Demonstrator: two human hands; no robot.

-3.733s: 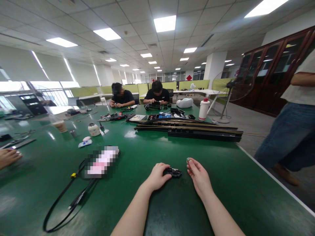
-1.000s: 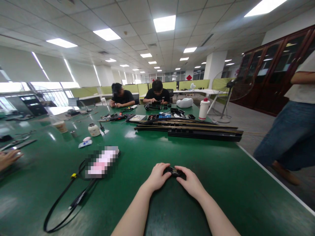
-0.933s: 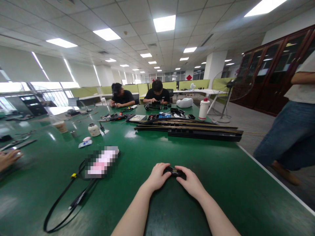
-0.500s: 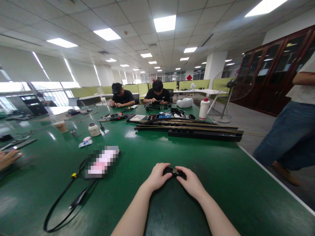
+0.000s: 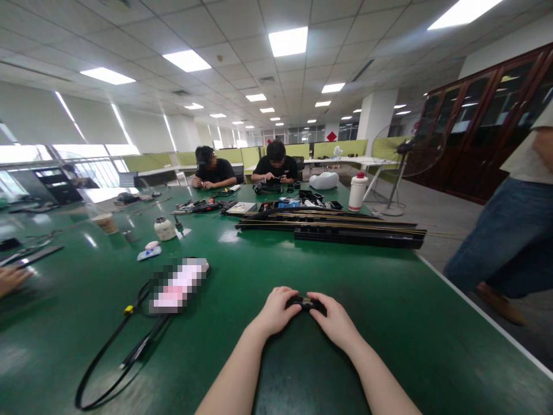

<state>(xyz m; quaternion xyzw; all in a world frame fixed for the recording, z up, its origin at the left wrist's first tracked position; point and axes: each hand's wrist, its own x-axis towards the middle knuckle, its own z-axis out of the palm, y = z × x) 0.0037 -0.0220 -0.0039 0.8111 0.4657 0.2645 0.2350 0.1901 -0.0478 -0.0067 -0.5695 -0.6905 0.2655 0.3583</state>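
Small black part (image 5: 306, 304): from my remote station I am finding it on the near side of the black rails (image 5: 360, 237), on or just above the green table (image 5: 216, 351); I cannot tell which. Its middle is showing between the hands, while its ends are disappearing under the fingers.

The left hand (image 5: 276, 310) is gripping one end, thumb on the near side and fingers on the far side. The right hand (image 5: 332, 315) is closing around the other end in the same manner. Both hands are facing each other.

To the left of the rails and nearer, I am noting a pixelated flat device (image 5: 181, 285) lying beside a looped black cable (image 5: 137, 350) bearing a yellow tag (image 5: 128, 310). Left of the rails, a white jar (image 5: 165, 229) and a cup (image 5: 105, 222) are standing. Beyond the rails, a white bottle (image 5: 358, 192) is standing upright, and two seated people in black shirts are leaning over the table. Right of the rails, a person in jeans (image 5: 492, 225) is standing.
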